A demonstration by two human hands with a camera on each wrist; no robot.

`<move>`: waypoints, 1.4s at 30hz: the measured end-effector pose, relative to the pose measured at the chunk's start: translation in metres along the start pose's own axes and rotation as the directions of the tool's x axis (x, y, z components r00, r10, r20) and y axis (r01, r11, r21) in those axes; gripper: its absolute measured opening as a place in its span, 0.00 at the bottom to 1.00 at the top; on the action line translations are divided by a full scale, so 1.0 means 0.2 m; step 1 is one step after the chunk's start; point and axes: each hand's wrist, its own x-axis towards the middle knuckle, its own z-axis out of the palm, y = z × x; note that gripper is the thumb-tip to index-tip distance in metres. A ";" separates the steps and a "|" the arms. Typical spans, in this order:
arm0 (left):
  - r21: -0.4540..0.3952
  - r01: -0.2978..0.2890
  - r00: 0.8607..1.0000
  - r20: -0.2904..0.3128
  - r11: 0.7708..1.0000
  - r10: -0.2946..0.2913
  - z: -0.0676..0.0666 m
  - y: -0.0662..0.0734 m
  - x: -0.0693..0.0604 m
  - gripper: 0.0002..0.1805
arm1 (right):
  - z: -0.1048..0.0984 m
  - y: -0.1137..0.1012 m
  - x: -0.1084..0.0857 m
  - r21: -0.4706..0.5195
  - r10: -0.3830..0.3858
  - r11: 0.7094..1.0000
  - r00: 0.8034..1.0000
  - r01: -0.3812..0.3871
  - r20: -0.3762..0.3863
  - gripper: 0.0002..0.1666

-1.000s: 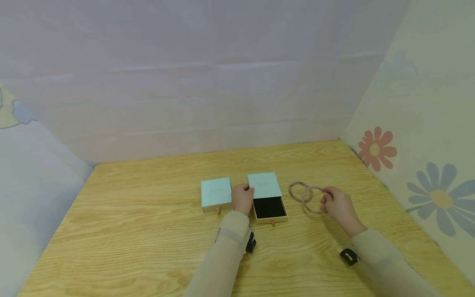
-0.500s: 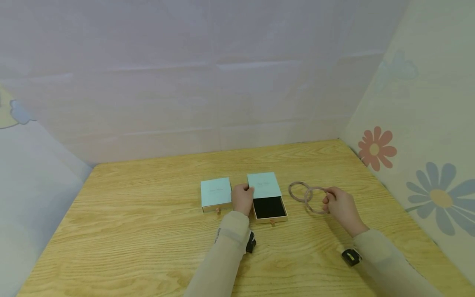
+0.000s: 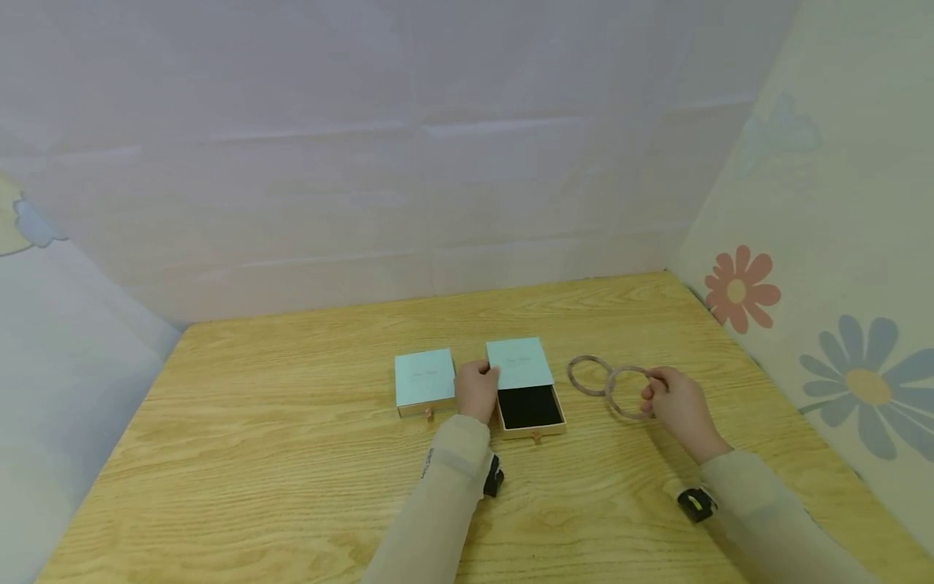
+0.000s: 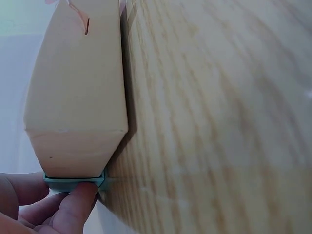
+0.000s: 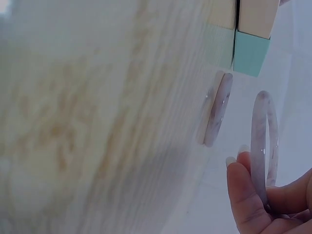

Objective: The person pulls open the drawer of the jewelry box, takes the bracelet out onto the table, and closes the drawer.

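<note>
My left hand (image 3: 477, 395) holds the left side of the right-hand jewellery box, gripping its mint-green sleeve (image 3: 520, 362). The box's drawer (image 3: 530, 408), lined in black, is pulled out towards me; nothing lies on the lining. In the left wrist view, fingers (image 4: 73, 207) press the sleeve's edge beside the peach drawer wall (image 4: 78, 83). My right hand (image 3: 682, 412) pinches a pale purple, mottled bangle (image 5: 260, 141) between thumb and fingers, raised above the table. A second bangle (image 5: 219, 109) like it lies flat on the table, between the box and my right hand.
Another mint-green box (image 3: 425, 378), its drawer pushed in, sits left of my left hand. All this is on a wood-grain table (image 3: 277, 454). A pale curtain-like backdrop (image 3: 438, 162) rises behind, and a flowered panel (image 3: 839, 243) borders the right side.
My right hand has shifted slightly right with its bangle, which overlaps the lying bangle less in the head view. The left hand and both boxes stay put.
</note>
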 end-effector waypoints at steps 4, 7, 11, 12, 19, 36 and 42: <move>0.004 0.002 1.000 0.000 1.000 -0.002 0.00 0.01 -0.01 0.13 | -0.01 0.01 0.00 -0.005 0.003 1.000 1.000 -0.003 -0.014 0.19; 0.009 -0.010 1.000 -0.003 1.000 0.011 0.00 0.01 -0.01 0.12 | -0.02 0.02 0.00 -0.001 0.007 1.000 1.000 -0.007 -0.019 0.19; 0.011 -0.028 1.000 0.001 1.000 0.028 0.00 0.00 0.00 0.13 | -0.02 0.03 0.00 0.008 0.009 1.000 1.000 -0.009 -0.022 0.19; 0.009 -0.028 1.000 0.002 1.000 0.028 0.00 0.00 -0.01 0.14 | -0.02 0.03 0.00 0.008 0.007 1.000 1.000 -0.007 -0.025 0.19; 0.005 -0.028 1.000 -0.001 1.000 0.028 0.00 0.00 -0.01 0.13 | -0.03 0.05 0.01 0.017 0.012 1.000 1.000 -0.012 -0.027 0.20; -0.018 -0.024 1.000 -0.001 1.000 0.024 0.00 0.00 0.00 0.22 | -0.04 0.07 0.03 0.022 0.056 0.998 0.998 -0.055 -0.029 0.20; -0.011 -0.019 1.000 -0.002 1.000 0.019 0.00 0.00 0.00 0.21 | -0.05 0.08 0.04 0.052 0.062 0.997 0.998 -0.060 -0.024 0.20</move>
